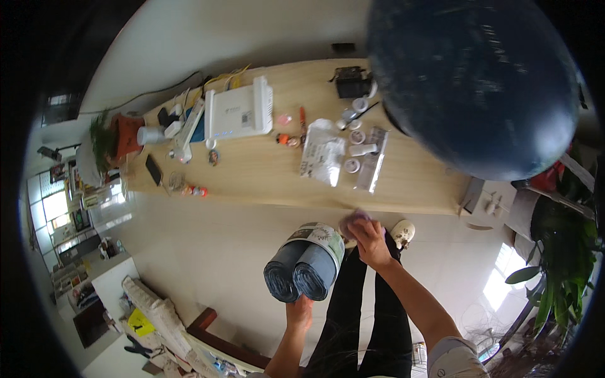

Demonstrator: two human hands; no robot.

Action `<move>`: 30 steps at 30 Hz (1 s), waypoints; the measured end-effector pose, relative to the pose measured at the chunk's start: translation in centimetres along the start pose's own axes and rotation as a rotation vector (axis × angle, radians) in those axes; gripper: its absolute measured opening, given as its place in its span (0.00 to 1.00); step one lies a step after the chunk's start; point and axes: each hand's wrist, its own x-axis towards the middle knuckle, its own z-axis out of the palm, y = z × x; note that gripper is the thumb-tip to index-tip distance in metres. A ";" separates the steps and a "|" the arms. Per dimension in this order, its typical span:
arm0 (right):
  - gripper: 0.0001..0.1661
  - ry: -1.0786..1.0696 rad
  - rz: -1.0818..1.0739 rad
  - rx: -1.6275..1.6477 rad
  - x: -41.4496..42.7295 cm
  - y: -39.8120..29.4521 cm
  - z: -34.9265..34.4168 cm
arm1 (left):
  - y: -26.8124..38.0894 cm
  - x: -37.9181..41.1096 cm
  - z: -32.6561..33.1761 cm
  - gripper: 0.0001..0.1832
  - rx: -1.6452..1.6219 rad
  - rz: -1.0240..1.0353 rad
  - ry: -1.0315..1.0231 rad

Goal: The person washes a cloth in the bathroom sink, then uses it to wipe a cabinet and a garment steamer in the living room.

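My left hand (299, 312) grips a pack of two grey rolls (315, 271), which look like plastic bags, from beneath. A printed paper band (325, 236) wraps both rolls, and their spiral ends face me. In my right hand (373, 243) is a bunched purple cloth (353, 223), blurred, close to the front edge of the wooden table (250, 184). The pack and the cloth are apart, both held above the floor in front of my legs.
A big dark blue globe (472, 90) looms at the upper right. On the table are a white router (238, 111), a power strip (190, 130), a silvery plastic packet (323, 151), small white containers (357, 137) and a phone (153, 169). A leafy plant (557, 279) stands at right.
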 end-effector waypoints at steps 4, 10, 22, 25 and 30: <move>0.32 0.077 0.019 -0.208 5.2 -1.3 3.4 | 0.2 0.0 -1.9 0.21 -0.012 0.086 -0.004; 0.37 0.032 0.110 -0.344 8.1 -2.2 9.9 | 1.6 -0.6 -4.1 0.28 -0.092 0.055 0.028; 0.15 -0.604 -0.326 -0.297 12.4 -2.4 16.3 | 3.8 -1.6 -5.7 0.28 -0.043 0.069 0.033; 0.10 -0.830 -0.178 -0.302 6.4 -2.8 13.5 | 5.5 -2.1 -4.3 0.23 -0.017 0.080 0.037; 0.14 -0.513 0.364 0.073 -4.7 -1.4 5.7 | 5.6 -0.9 1.4 0.22 0.131 -0.064 -0.134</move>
